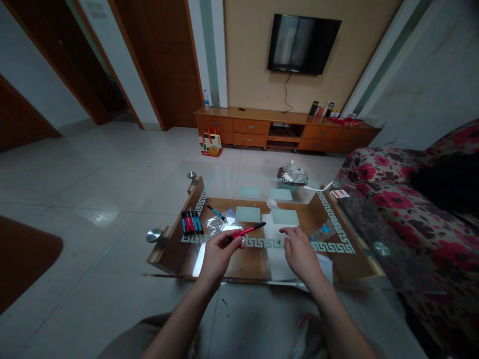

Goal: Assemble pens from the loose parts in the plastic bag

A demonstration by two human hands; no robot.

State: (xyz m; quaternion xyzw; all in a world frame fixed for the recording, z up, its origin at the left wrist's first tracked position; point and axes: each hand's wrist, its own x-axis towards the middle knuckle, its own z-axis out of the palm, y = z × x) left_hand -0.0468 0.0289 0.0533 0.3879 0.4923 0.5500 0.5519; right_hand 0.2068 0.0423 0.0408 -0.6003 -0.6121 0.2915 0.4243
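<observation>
A red pen with black ends is held in my left hand, its fingers closed around the barrel. The pen's tip points up and to the right, over the glass coffee table. To the right of that tip is my right hand, with nothing visible in it, its index finger stretched out and the thumb apart from it. A row of blue, red and black pens lies at the table's left side. One blue pen lies apart from them beside crumpled clear plastic wrap.
White paper is near my right hand, and a bottle with a blue cap lies farther right. Beyond the table stands a lined trash bin. A flowered sofa borders the right side; a TV cabinet runs along the wall.
</observation>
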